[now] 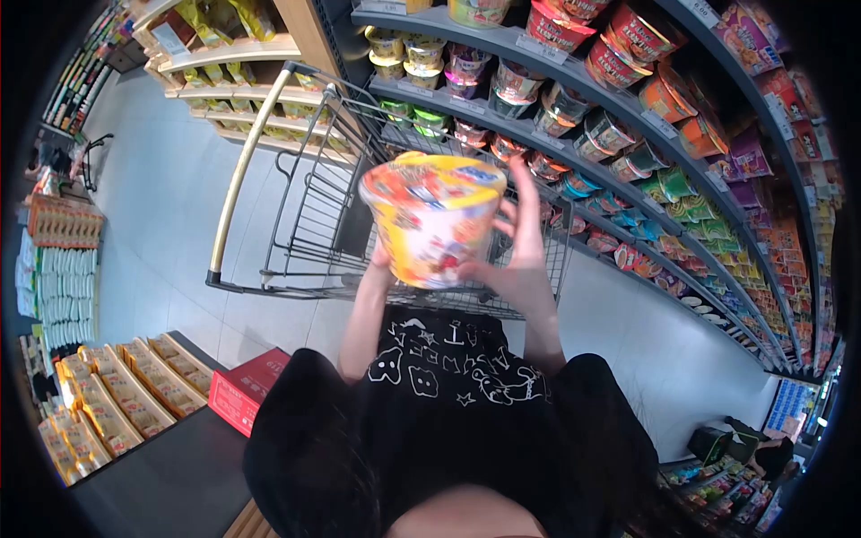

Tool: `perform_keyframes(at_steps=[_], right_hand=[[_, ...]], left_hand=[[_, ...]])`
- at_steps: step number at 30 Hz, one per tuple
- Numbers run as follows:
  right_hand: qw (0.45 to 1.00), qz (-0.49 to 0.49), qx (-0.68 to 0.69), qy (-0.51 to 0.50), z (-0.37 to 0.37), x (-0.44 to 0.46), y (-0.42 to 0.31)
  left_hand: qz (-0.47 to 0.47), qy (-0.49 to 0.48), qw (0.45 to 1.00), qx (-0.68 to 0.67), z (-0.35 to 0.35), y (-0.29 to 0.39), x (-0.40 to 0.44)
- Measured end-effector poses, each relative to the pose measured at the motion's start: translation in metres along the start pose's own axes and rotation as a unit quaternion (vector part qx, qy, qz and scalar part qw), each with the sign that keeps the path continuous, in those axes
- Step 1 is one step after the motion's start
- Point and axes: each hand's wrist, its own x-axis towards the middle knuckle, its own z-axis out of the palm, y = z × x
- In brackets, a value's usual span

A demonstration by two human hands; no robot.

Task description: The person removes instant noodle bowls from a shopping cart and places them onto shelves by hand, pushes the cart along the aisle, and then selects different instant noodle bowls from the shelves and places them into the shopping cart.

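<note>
A yellow, white and red instant noodle bowl [435,224] is held in front of my chest, slightly blurred by motion, with its lid facing up. My right hand [516,242] grips its right side, the thumb on the front and the fingers curved around behind. Against the lower left side is my left hand [380,265], its fingers mostly hidden by the bowl. Beneath and beyond the bowl stands a wire shopping cart [309,211].
Shelves [619,103] of instant noodle bowls curve along the front and right. Wooden shelves [229,56] with yellow packets stand at the back left. A red box [247,390] sits on a dark surface at the lower left, near rows of yellow packages [134,386].
</note>
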Motion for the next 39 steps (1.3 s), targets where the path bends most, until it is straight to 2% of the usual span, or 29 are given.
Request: perform_keyframes(at_steps=[1, 3, 5, 6, 8, 10, 13, 15, 21, 23, 25, 27, 29, 30, 31, 33, 34, 37, 38, 39], right_hand=[[0.989, -0.031, -0.133, -0.063, 0.0, 0.004, -0.006], [0.992, -0.027, -0.121, -0.03, 0.01, 0.01, 0.007], [0.994, -0.041, -0.086, -0.043, 0.013, 0.026, 0.023], [0.996, -0.047, -0.052, -0.06, 0.013, 0.036, 0.027], [0.995, -0.078, -0.062, -0.015, 0.024, 0.067, 0.018], [0.982, -0.163, -0.091, 0.041, 0.034, 0.117, 0.018], [0.933, -0.291, -0.15, 0.151, 0.05, 0.21, 0.012], [0.923, -0.314, -0.157, 0.158, 0.058, 0.272, 0.016], [0.888, -0.336, -0.259, 0.178, 0.071, 0.381, 0.038], [0.863, -0.376, -0.265, 0.21, 0.072, 0.408, 0.05], [0.872, -0.334, -0.292, 0.205, 0.071, 0.426, 0.055], [0.792, -0.368, -0.407, 0.268, 0.068, 0.439, 0.055], [0.734, -0.369, -0.522, 0.229, 0.066, 0.423, 0.028], [0.72, -0.392, -0.528, 0.221, 0.065, 0.429, 0.034], [0.741, -0.315, -0.535, 0.255, 0.069, 0.447, 0.03], [0.731, -0.317, -0.557, 0.235, 0.067, 0.45, 0.034], [0.663, -0.401, -0.555, 0.302, 0.067, 0.454, 0.041], [0.623, -0.428, -0.57, 0.321, 0.064, 0.461, 0.05], [0.642, -0.412, -0.562, 0.319, 0.065, 0.464, 0.053], [0.692, -0.367, -0.559, 0.273, 0.066, 0.468, 0.056]], left_hand=[[0.021, 0.01, 0.998, 0.054, 0.001, 0.001, -0.002], [0.067, 0.03, 0.984, 0.161, 0.003, 0.006, -0.006], [0.115, 0.053, 0.956, 0.263, 0.005, 0.009, -0.005], [0.119, 0.05, 0.956, 0.265, 0.011, 0.012, -0.001], [0.194, 0.193, 0.938, 0.211, 0.028, 0.019, 0.007], [0.199, 0.212, 0.93, 0.225, 0.021, 0.025, 0.008], [0.209, 0.234, 0.922, 0.225, 0.004, 0.028, 0.004], [0.146, 0.259, 0.922, 0.248, -0.002, 0.031, -0.003], [0.125, 0.285, 0.909, 0.276, -0.014, 0.031, -0.018], [0.117, 0.306, 0.905, 0.272, -0.018, 0.032, -0.022], [0.118, 0.314, 0.902, 0.272, -0.025, 0.033, -0.024], [0.112, 0.325, 0.899, 0.27, -0.028, 0.033, -0.027], [0.118, 0.334, 0.895, 0.272, -0.031, 0.034, -0.026], [0.114, 0.336, 0.895, 0.272, -0.031, 0.036, -0.026], [0.108, 0.34, 0.894, 0.27, -0.033, 0.036, -0.026], [0.101, 0.329, 0.902, 0.259, -0.036, 0.035, -0.025], [0.093, 0.329, 0.904, 0.258, -0.038, 0.034, -0.024], [0.064, 0.327, 0.9, 0.28, -0.036, 0.033, -0.021], [0.059, 0.331, 0.899, 0.28, -0.038, 0.033, -0.02], [0.039, 0.326, 0.902, 0.281, -0.039, 0.031, -0.021]])
